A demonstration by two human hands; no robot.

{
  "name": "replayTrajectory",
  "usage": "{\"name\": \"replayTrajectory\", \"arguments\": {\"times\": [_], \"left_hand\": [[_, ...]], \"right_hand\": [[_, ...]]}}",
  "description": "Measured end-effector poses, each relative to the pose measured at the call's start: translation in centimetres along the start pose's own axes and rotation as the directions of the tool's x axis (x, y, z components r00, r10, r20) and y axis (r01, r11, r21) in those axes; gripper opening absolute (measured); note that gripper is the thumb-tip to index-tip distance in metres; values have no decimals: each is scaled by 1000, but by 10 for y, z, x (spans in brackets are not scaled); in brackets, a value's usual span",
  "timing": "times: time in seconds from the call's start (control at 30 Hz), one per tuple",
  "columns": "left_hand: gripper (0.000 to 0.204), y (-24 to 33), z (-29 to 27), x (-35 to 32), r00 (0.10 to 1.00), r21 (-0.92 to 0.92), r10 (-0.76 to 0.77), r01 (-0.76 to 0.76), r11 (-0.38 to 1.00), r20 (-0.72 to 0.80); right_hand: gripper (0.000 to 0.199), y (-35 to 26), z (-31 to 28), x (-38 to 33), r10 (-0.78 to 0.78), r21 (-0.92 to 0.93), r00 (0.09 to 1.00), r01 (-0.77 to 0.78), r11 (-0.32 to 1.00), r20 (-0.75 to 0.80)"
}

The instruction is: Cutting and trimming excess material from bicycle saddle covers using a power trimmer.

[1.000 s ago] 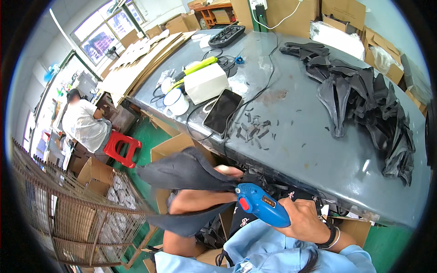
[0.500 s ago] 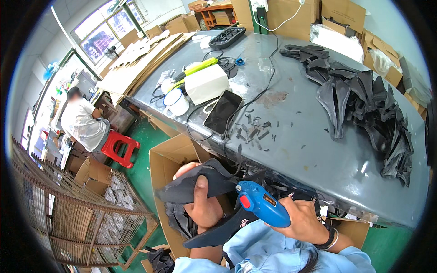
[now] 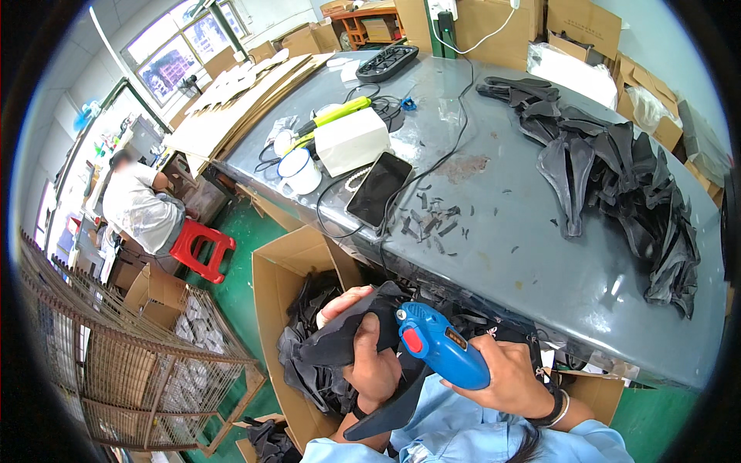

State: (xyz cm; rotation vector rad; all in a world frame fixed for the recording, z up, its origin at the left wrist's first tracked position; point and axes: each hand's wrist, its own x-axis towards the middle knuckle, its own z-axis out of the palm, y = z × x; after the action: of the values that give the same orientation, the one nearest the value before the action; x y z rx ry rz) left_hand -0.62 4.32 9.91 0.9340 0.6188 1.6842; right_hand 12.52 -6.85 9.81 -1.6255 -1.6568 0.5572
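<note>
Sleeves [image 3: 588, 444] are light blue, bracelets [image 3: 557, 403] black and white, left wristband [image 3: 358, 410] apparently dark.

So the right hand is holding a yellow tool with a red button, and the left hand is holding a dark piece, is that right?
Not quite: the head view shows the tool is blue. The right hand does hold it, and the left hand holds the dark piece.

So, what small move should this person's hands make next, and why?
Perhaps ease the black piece toward the blue tool: the left hand pinches the piece, the right hand grips the tool, and the tool's front end sits close beside the piece.
</note>
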Motion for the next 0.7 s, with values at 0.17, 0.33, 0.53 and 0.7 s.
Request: {"name": "replayTrajectory", "arguments": {"times": [0.17, 0.33, 0.53, 0.7], "left_hand": [[37, 10, 5, 1, 997, 73, -62, 58, 996, 54], [32, 25, -12, 13, 950, 342, -254, 181, 922, 181], [28, 35, -10, 22, 836, 548, -412, 166, 820, 362], [31, 34, -20, 32, 693, 688, -520, 47, 725, 500]], "right_hand": [[44, 2, 2, 0, -84, -98, 993, 77, 992, -79], [46, 3, 2, -3, -123, -184, 990, 107, 977, -75], [47, 3, -2, -5, -147, -194, 989, 137, 971, -36], [52, 2, -3, -5, -152, -81, 988, 149, 985, -34]]}}
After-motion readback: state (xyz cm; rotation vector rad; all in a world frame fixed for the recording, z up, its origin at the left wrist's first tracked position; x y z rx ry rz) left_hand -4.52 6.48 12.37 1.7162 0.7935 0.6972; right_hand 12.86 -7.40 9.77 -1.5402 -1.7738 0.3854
